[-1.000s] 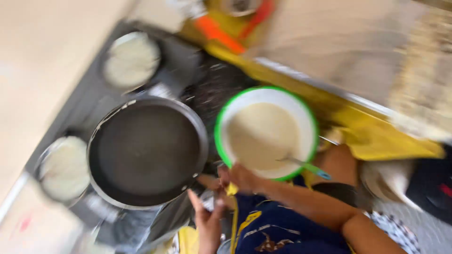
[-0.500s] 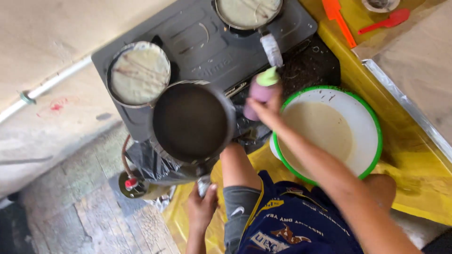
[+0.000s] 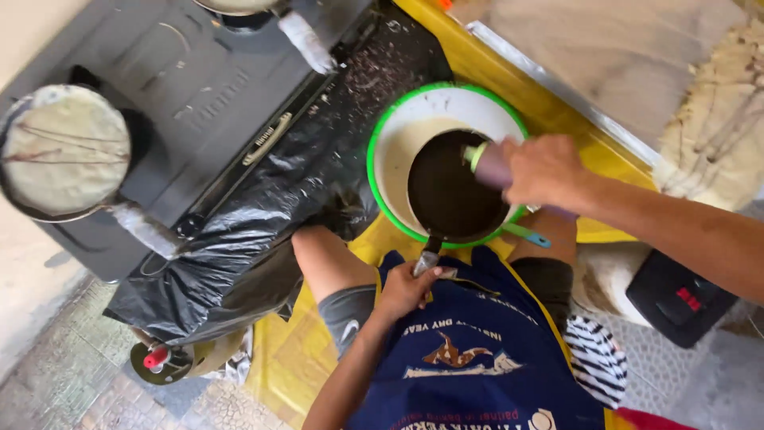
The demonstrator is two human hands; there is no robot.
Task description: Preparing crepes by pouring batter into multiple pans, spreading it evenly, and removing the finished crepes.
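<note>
— Position of the dark frying pan (image 3: 454,191)?
— It was held over the green-rimmed bowl of pale batter (image 3: 398,151). The left hand (image 3: 406,288) was wrapped round the pan's handle (image 3: 428,259).
— And the right hand (image 3: 541,169)?
— Its fingers were clenched round a green-tipped tool (image 3: 481,159), the tip touching the pan's inside. A second pan with a cooked crepe (image 3: 64,151) sat on the stove (image 3: 199,103).

A batter-filled pan (image 3: 64,151) rests on the stove (image 3: 191,87), beside black plastic sheeting (image 3: 263,215).

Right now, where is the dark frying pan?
In the head view, right of centre: the frying pan is over the green-rimmed bowl, its handle in the left hand.
</note>
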